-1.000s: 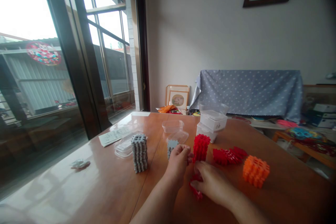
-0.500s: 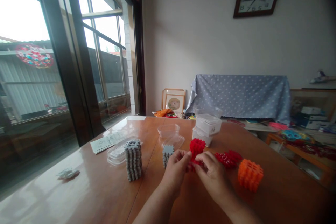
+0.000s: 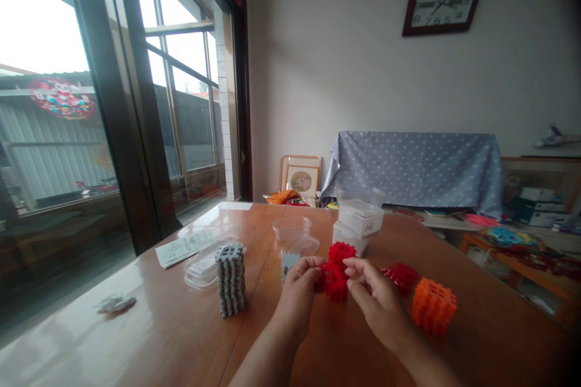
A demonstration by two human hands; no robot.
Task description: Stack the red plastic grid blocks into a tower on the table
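Paper (image 3: 176,249): flat on table (image 3: 136,326), far left, near window; untouched.
Lids (image 3: 203,265): clear, stacked, just beside grey stack.
Grey stack (image 3: 230,278): tall, upright, notched tiles; well apart from both hands.
Grey block (image 3: 287,263): short, half hidden behind left hand.
Left hand (image 3: 297,290): fingers curled, closed on left edge of red piece; thumb on top.
Red piece (image 3: 334,281): flat, toothed, bright red plastic; held above table between both hands, in front of red stack.
Red stack (image 3: 341,252): upright behind held piece, partly hidden.
Right hand (image 3: 376,302): fingertips pinched on right edge of red piece; palm off table.
Tubs (image 3: 361,221): clear, stacked, behind hands; not touched.
Loose reds (image 3: 399,275): small heap lying on table, right of hands.
Orange block (image 3: 433,306): cube of notched tiles, far right, apart from hands.
Step in hand: by appearance, piece lifted and being lined up over red stack.
Next move calls for: teeth squared to stack top, then gentle downward press; steady two-sided hold to avoid tipping stack.
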